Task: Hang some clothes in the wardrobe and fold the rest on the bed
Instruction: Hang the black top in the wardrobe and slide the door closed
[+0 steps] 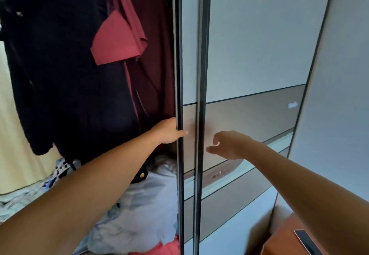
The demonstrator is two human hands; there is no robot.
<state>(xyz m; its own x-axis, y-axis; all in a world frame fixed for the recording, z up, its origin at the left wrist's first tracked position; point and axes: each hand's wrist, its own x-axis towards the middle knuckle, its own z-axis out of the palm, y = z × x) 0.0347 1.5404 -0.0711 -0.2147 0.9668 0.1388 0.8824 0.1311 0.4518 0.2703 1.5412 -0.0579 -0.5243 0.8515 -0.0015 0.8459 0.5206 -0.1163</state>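
Note:
The wardrobe stands in front of me with its left side uncovered. Inside hang a dark navy garment point(65, 87), a red one point(117, 39) and a maroon one point(153, 65). My left hand point(169, 131) grips the dark edge of the sliding door point(179, 75), fingers hidden behind it, thumb on the front. My right hand point(229, 143) hovers just before the door panel point(259, 45), fingers apart and holding nothing.
A heap of pale blue clothing point(139, 205) lies at the wardrobe bottom, with a red piece point(165, 248) below it. A cream curtain point(10, 135) hangs at the left. A brown wooden surface point(283, 240) with a dark phone point(305, 240) sits at the lower right.

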